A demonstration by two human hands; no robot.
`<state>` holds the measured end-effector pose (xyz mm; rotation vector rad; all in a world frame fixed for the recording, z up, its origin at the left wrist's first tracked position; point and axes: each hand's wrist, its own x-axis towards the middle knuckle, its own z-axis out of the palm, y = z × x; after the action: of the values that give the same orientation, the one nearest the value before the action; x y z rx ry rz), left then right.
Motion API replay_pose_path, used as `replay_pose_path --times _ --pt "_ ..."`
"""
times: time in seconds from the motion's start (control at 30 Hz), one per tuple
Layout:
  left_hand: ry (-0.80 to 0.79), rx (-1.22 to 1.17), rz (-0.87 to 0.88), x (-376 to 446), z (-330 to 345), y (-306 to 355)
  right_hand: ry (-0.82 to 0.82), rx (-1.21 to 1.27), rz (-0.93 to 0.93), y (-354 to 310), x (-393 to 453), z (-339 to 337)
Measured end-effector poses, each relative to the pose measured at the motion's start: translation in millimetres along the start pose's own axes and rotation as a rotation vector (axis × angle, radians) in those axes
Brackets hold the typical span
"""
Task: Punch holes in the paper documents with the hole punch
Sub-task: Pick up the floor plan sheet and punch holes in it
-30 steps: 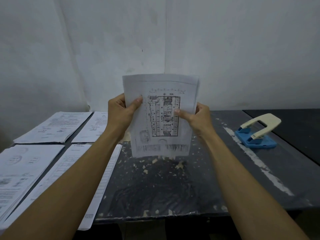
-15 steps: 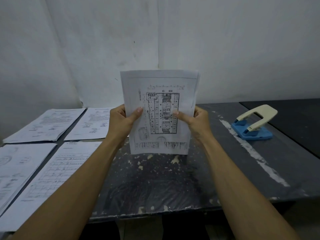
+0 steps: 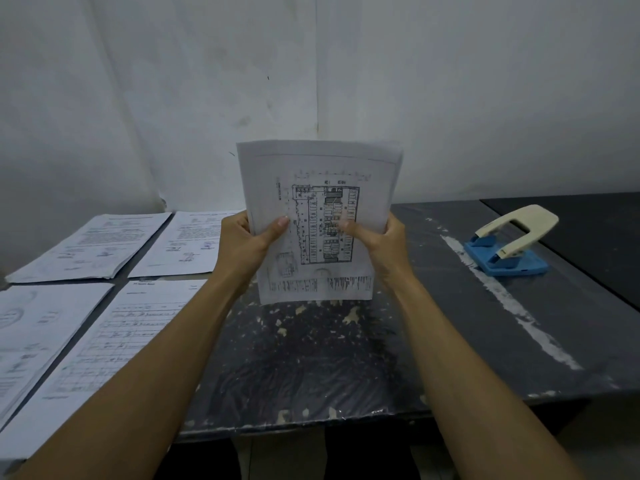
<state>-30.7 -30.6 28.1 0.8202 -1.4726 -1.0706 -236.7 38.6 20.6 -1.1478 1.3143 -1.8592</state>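
Note:
I hold a thin stack of printed sheets (image 3: 318, 168) upright above the middle of the dark table; its front page shows a floor plan. My left hand (image 3: 242, 247) grips the stack's left edge, thumb on the front. My right hand (image 3: 384, 247) grips the right edge, thumb pressed on the drawing. The stack's bottom edge hangs just over the tabletop. The hole punch (image 3: 509, 240), cream lever on a blue base, stands on the table to the right, well apart from my hands.
Several other documents lie flat on the left: two at the back (image 3: 93, 247) (image 3: 194, 244) and two nearer (image 3: 38, 334) (image 3: 114, 341). The worn table (image 3: 311, 368) has a white streak (image 3: 509, 303) on the right. A white wall corner rises behind.
The stack and both hands have come lower and slightly closer to the tabletop; my grip on both edges is unchanged. The view has shifted a little.

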Motion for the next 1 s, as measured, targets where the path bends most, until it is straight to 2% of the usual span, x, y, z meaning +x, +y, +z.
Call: replay_pose_path --times 0.2,0.33,0.43,0.7,1.0 --pt "0.003 0.013 0.004 2.8 2.7 2.7 0.040 -0.002 0.034 4.5 -0.7 -19.1" --pt "-0.010 0.006 0.005 0.4 4.0 0.6 0.006 -0.058 0.034 8.7 -3.2 -11.0" --pt "-0.013 -0.018 -0.002 -0.6 -0.2 0.8 0.039 -0.033 0.024 7.1 -1.4 -4.9" --pt "-0.027 0.003 0.014 -3.4 -3.5 2.2 0.013 -0.048 0.032 5.5 -2.0 1.5" --pt "-0.063 0.013 0.020 8.9 1.3 20.3 -0.070 -0.066 0.104 -13.3 8.7 -27.1"
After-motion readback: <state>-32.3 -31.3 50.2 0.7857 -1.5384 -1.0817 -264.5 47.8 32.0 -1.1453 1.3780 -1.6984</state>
